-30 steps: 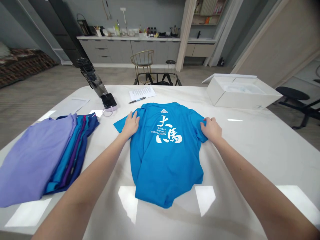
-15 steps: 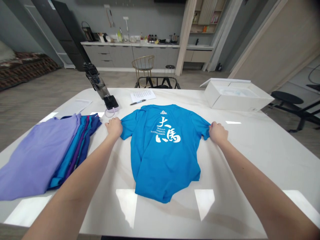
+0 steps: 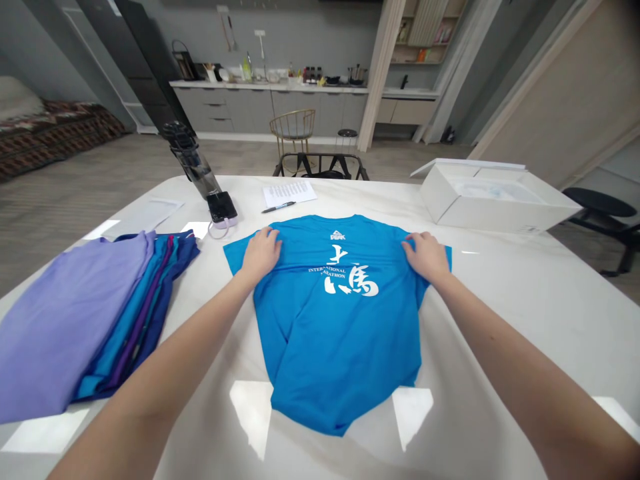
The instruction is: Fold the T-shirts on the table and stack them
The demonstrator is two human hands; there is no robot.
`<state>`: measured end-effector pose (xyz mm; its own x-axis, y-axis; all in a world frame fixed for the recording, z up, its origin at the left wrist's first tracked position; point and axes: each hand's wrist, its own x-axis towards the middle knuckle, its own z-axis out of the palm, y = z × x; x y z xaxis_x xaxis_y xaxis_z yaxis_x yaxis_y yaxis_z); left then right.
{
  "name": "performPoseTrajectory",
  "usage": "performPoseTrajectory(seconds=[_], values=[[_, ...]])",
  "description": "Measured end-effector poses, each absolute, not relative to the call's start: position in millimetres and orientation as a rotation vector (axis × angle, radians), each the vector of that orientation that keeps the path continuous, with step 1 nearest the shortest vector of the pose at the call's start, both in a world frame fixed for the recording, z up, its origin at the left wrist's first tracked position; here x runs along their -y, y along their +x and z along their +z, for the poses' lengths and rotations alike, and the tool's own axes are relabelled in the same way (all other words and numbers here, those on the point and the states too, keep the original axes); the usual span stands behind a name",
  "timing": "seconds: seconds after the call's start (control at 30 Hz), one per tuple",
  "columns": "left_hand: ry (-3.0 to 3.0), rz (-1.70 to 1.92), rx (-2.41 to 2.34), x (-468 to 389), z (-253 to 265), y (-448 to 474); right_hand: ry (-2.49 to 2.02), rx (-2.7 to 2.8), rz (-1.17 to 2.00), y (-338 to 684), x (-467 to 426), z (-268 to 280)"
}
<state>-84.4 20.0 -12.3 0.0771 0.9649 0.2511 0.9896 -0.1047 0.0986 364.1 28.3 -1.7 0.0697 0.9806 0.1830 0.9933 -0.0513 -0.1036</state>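
A blue T-shirt [image 3: 345,340] with white lettering lies on the white table, collar away from me and hem bunched toward me. My left hand [image 3: 263,252] is closed on its left shoulder, near the sleeve seam. At the opposite shoulder, my right hand [image 3: 427,256] pinches the fabric between thumb and fingers. Both sleeves spread outward past my hands. Folds run across the chest and down the left side of the shirt. To the left sits a stack of folded clothes, a lilac garment [image 3: 75,320] on top and blue and purple ones [image 3: 143,320] under it.
Beyond the shirt are a sheet of paper [image 3: 290,193] and a pen [image 3: 279,207]. A clear bottle [image 3: 195,163] stands behind a black phone [image 3: 221,207] at the left. An open white box [image 3: 495,200] sits at the far right of the table [image 3: 520,320].
Both hands have shifted from the sleeve ends inward to the shoulders. The sleeves now lie spread wider, and the shirt's hem is nearer to me.
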Motion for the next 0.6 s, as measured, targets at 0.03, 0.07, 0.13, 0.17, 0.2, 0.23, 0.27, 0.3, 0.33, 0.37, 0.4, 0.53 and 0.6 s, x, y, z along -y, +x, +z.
performPoseTrajectory(seconds=[0.03, 0.07, 0.13, 0.17, 0.2, 0.23, 0.27, 0.3, 0.33, 0.37, 0.4, 0.53, 0.6], values=[[-2.298, -0.369, 2.005, -22, -14, -70, -2.106, 2.051, -0.009, 348, -30, -3], [-2.347, -0.329, 2.009, -26, -16, -57, -2.105, 2.055, 0.068, 332, -32, -5], [-2.393, -0.241, 2.088, -37, -20, -39, -2.151, 2.070, 0.184, 309, -39, -11], [-2.401, -0.203, 2.145, -44, -22, -34, -2.179, 2.073, 0.220, 302, -44, -15], [-2.405, -0.177, 2.198, -52, -25, -31, -2.204, 2.075, 0.241, 297, -49, -18], [-2.410, -0.165, 2.236, -60, -27, -29, -2.223, 2.074, 0.251, 295, -56, -21], [-2.413, -0.165, 2.258, -67, -28, -29, -2.238, 2.070, 0.253, 295, -62, -23], [-2.413, -0.174, 2.265, -74, -30, -29, -2.247, 2.067, 0.250, 296, -69, -25], [-2.410, -0.189, 2.261, -81, -32, -29, -2.251, 2.070, 0.245, 297, -75, -27], [-2.404, -0.204, 2.255, -87, -33, -28, -2.251, 2.077, 0.240, 300, -82, -29], [-2.398, -0.214, 2.251, -92, -35, -28, -2.249, 2.087, 0.234, 303, -88, -30], [-2.390, -0.208, 2.253, -108, -38, -25, -2.222, 2.133, 0.216, 312, -107, -35], [-2.386, -0.214, 2.249, -116, -39, -24, -2.208, 2.150, 0.214, 315, -116, -37]])
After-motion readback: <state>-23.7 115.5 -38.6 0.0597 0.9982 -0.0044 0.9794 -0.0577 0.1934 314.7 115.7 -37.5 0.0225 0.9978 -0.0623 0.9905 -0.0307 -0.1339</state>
